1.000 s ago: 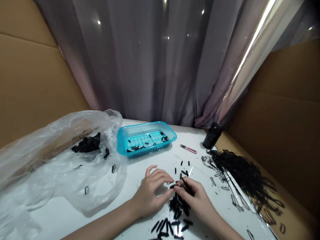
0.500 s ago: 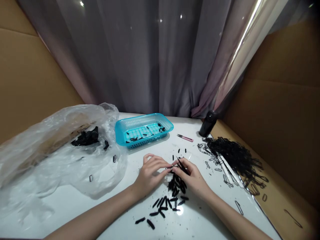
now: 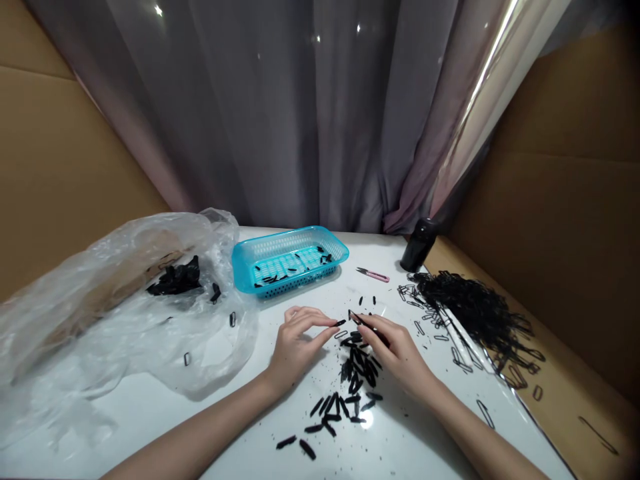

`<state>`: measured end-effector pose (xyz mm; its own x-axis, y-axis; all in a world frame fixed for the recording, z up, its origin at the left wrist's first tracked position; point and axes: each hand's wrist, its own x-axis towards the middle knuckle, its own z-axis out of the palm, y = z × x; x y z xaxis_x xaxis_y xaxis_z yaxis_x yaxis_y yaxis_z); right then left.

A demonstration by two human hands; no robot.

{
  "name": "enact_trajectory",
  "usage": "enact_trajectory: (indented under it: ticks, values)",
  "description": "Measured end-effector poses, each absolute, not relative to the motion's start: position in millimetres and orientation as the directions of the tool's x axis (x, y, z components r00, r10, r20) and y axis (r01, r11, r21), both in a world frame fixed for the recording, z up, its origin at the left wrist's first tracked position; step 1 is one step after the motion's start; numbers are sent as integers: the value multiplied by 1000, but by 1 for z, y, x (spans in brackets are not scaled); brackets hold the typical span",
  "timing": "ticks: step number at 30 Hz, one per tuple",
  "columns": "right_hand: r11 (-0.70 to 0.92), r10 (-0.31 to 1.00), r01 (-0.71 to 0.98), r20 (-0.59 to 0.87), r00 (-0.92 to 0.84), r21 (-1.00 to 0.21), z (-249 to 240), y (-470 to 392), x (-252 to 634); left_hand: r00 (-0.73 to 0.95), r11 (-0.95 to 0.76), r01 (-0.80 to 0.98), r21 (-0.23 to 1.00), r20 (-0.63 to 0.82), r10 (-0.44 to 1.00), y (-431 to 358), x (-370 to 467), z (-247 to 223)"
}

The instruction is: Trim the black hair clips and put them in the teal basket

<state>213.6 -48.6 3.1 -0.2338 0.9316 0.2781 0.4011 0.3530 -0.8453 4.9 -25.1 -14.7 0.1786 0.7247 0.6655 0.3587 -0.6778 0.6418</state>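
Between the thumb and fingertips of my left hand (image 3: 299,347) is pinched a small black strip (image 3: 341,323). My right hand (image 3: 397,347) is closed around a slim black pointed tool (image 3: 356,318), perhaps tweezers; most of it is hidden by the fingers. The two hands are a little apart. A thin wire-like loop (image 3: 341,335) lies on the white table just under the left fingertips. Below and between the hands spreads a pile of short black strips (image 3: 361,367), with more scattered toward me.
A blue plastic basket (image 3: 241,270) with a few black strips stands behind my hands. Pink thread snips (image 3: 373,275) and a black bottle (image 3: 419,245) are at the back right. A heap of black loops (image 3: 470,313) lies right, a clear plastic bag (image 3: 125,340) left. Cardboard walls flank both sides.
The hands have moved apart from each other. My left hand now shows a black strip at its fingertips, and the tool in my right hand points more to the left.
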Motion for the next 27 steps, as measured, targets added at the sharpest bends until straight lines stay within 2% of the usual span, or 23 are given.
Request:
enact_trajectory:
  ticks: [3, 7, 10, 12, 15, 21, 27]
  values:
    - [389, 919, 437, 305, -252, -811, 0, -48, 215, 192, -704, 403, 585, 698, 690, -24, 4, -13]
    - [412, 910, 470, 328, -254, -780, -2, -47, 217, 141, -711, 607, 354, 833, 535, -6, -14, -2]
    - [419, 908, 483, 339, -247, -769, 0, -47, 218, -13, -467, 836, 287, 862, 507, 17, -40, 6]
    - [419, 908, 488, 340, -244, -766, 1, -47, 219, -41, -325, 907, 267, 825, 564, 29, -54, 7]
    - [420, 908, 493, 342, -244, -762, 1, -45, 220, -22, -299, 918, 262, 784, 620, 37, -63, 5]
    - [405, 914, 494, 342, -217, -770, -1, -39, 225, 118, -371, 900, 228, 694, 711, 35, -58, -3]
    - [357, 933, 463, 336, -131, -811, 0, -34, 231, 226, -450, 870, 202, 646, 729, 34, -56, -8]
